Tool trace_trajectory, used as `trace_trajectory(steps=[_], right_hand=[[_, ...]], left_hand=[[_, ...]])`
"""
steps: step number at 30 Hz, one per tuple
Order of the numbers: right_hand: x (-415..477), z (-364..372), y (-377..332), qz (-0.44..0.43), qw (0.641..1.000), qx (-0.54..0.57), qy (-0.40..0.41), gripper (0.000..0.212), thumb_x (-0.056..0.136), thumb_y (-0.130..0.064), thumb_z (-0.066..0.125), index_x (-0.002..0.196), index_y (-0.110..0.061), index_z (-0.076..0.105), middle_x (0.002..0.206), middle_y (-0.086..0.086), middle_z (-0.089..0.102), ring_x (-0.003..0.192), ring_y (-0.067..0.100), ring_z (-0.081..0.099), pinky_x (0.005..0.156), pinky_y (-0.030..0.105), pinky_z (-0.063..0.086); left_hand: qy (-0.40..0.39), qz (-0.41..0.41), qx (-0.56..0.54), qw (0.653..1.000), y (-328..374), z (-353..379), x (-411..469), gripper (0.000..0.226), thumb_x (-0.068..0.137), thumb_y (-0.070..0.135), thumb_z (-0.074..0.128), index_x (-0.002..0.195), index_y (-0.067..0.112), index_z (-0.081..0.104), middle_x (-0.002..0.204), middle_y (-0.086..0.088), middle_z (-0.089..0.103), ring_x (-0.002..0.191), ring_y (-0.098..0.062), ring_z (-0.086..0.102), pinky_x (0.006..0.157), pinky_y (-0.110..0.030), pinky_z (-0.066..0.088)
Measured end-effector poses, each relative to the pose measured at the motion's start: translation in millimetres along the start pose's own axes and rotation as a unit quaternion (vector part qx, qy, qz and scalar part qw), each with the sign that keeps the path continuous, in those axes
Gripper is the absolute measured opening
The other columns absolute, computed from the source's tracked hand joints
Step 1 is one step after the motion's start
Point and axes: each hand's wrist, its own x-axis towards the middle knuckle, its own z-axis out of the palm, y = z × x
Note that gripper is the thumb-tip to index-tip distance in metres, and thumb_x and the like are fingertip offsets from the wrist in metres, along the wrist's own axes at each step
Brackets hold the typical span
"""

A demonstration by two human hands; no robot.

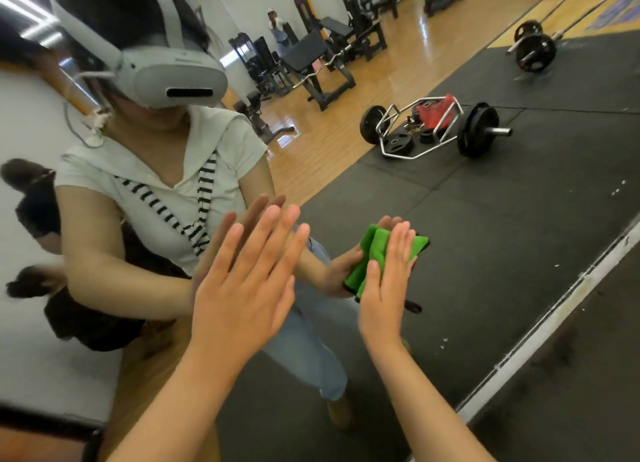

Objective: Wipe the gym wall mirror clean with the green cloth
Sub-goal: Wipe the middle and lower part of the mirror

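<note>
We are pressing right hand [384, 288], fingers straight, flat on green cloth [375, 247] against mirror [502, 236], above its white lower edge [540, 326]. We are resting left hand [242, 288] spread flat on glass just beside cloth, holding nothing. Open glass is stretching right of cloth. Reflected: hex bar with plates [429, 126], barbell [533, 51], benches [311, 56]. Purple floor lettering [616, 8] is showing too blurred to read.

Left hand [242, 288] flat on the gym wall mirror [519, 219], fingers straight, slightly spread. Right hand [384, 288] presses the folded green cloth [379, 245] to the glass, fingers straight. Both fingertips meet their reflections. Reflected: hex trap bar with plates [429, 126] on black matting, loaded barbell [533, 48], weight benches [311, 60]. White mirror frame edge [554, 318] at lower right.
</note>
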Motion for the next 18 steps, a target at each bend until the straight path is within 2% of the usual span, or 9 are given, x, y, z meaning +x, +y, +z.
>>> trace_trajectory(steps=[2,5,7,11,13,16,18], right_hand=[[0.3,-0.6,8.0,0.032,0.999,0.019,0.029,0.059,0.101,-0.028,0.029,0.155,-0.024,0.006,0.164,-0.015,0.000,0.153,0.005,-0.006,0.125,0.034,-0.005],[-10.5,7.3,2.8,0.084,0.994,0.042,0.055,0.061,0.101,-0.027,0.034,0.154,-0.025,0.005,0.163,-0.012,-0.001,0.151,-0.001,-0.007,0.121,0.021,-0.006],[-21.2,13.8,-6.2,0.066,0.996,0.044,0.045,0.064,0.100,-0.031,0.037,0.155,-0.023,0.005,0.164,-0.010,-0.001,0.152,0.002,-0.007,0.121,0.019,-0.005],[-25.1,18.5,-20.9,-0.014,0.999,0.029,-0.002,0.069,0.097,-0.033,0.038,0.157,-0.017,0.009,0.165,-0.009,0.001,0.153,0.007,-0.007,0.124,0.028,-0.003],[-13.5,13.0,-18.0,-0.040,0.999,0.014,-0.001,0.069,0.096,-0.028,0.040,0.157,-0.016,0.011,0.165,-0.009,0.003,0.153,0.007,-0.005,0.122,0.022,-0.001],[6.1,1.5,3.8,-0.012,0.998,-0.028,0.048,0.069,0.096,-0.031,0.038,0.159,-0.014,0.014,0.165,-0.008,0.005,0.153,0.006,-0.002,0.114,0.009,-0.001],[3.8,2.4,15.7,0.023,0.996,-0.051,0.076,0.070,0.095,-0.039,0.032,0.159,-0.016,0.013,0.165,-0.008,0.004,0.153,0.007,-0.002,0.115,0.012,-0.003]], left_hand=[[0.001,-0.009,-0.003,1.000,-8.5,2.3,-5.0,0.064,0.097,0.026,0.048,0.157,0.011,0.028,0.165,-0.010,0.019,0.152,-0.025,0.017,0.124,-0.045,0.010],[0.000,-0.005,0.005,1.000,-9.9,6.3,-8.7,0.064,0.098,0.026,0.046,0.157,0.011,0.026,0.165,-0.011,0.021,0.152,-0.026,0.018,0.124,-0.047,0.010],[0.003,-0.004,0.008,1.000,-8.7,8.3,-8.6,0.064,0.099,0.027,0.044,0.158,0.010,0.025,0.164,-0.011,0.021,0.152,-0.026,0.017,0.124,-0.047,0.009],[0.012,-0.003,0.006,1.000,-9.1,10.0,-8.8,0.064,0.098,0.027,0.043,0.157,0.009,0.025,0.164,-0.012,0.020,0.151,-0.027,0.016,0.125,-0.046,0.004],[0.014,-0.005,0.007,1.000,-8.4,10.4,-8.8,0.065,0.098,0.027,0.042,0.158,0.009,0.023,0.165,-0.012,0.018,0.152,-0.027,0.015,0.125,-0.046,0.002],[0.017,-0.005,0.014,1.000,-7.9,10.7,-7.7,0.066,0.096,0.026,0.043,0.157,0.008,0.024,0.164,-0.012,0.019,0.151,-0.027,0.015,0.125,-0.046,0.000],[0.020,-0.004,0.015,1.000,-8.6,10.3,-8.1,0.066,0.095,0.025,0.043,0.157,0.008,0.026,0.164,-0.012,0.019,0.151,-0.028,0.015,0.125,-0.046,-0.001]])
